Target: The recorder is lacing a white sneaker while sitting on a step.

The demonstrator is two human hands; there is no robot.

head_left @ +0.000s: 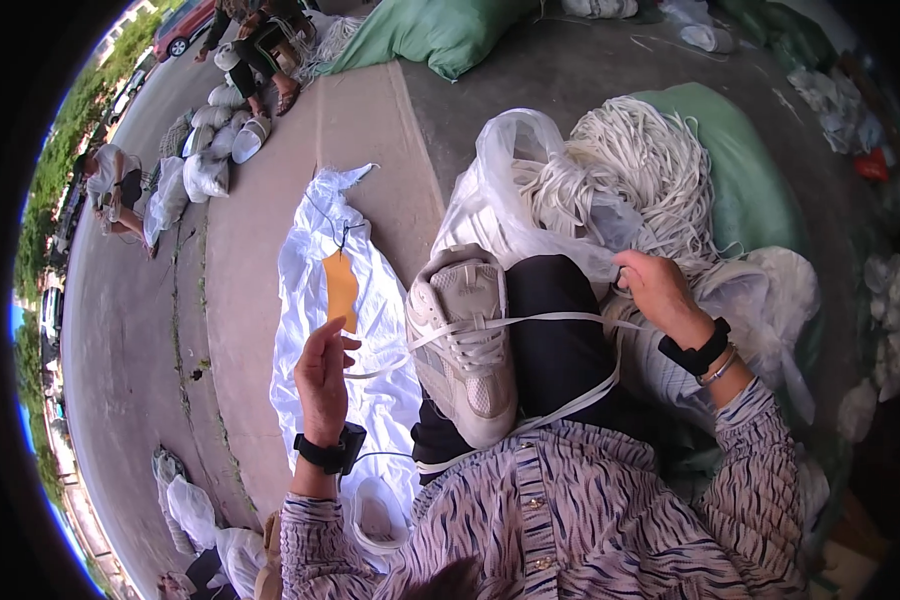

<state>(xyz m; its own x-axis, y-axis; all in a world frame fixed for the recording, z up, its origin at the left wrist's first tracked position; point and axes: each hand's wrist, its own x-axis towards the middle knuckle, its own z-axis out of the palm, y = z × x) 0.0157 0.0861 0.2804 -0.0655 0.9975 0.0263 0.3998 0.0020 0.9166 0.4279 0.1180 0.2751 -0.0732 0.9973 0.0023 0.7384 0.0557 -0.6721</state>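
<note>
Sneaker (465,335), pale beige and white, sits at frame centre on the person's dark-trousered knee, toe pointing toward the lower edge. White flat lace (555,319) runs from the shoe's eyelets out to both sides. Left hand (325,375), lower left of centre, pinches one lace end between fingertips and thumb, fingers closed on it, black wristband below. Right hand (658,288), right of centre, is curled around the other stretch of lace, grip closed, black wristband and thin bangle on the wrist. Just above the right hand, a clear plastic bag (500,185) spills a big bundle of white laces (635,160), resting on a green sack (745,190) in the upper right. White plastic sheet (310,270) lies on the concrete left of the shoe, with an orange tag (341,287) on it just above the left hand. Another green sack (435,30) sits at the top centre. Other people (260,45) sit at the upper left beside white filled bags (205,170). Red car (182,25) is at the top left edge. Patterned shirt sleeves fill the lower frame.
</note>
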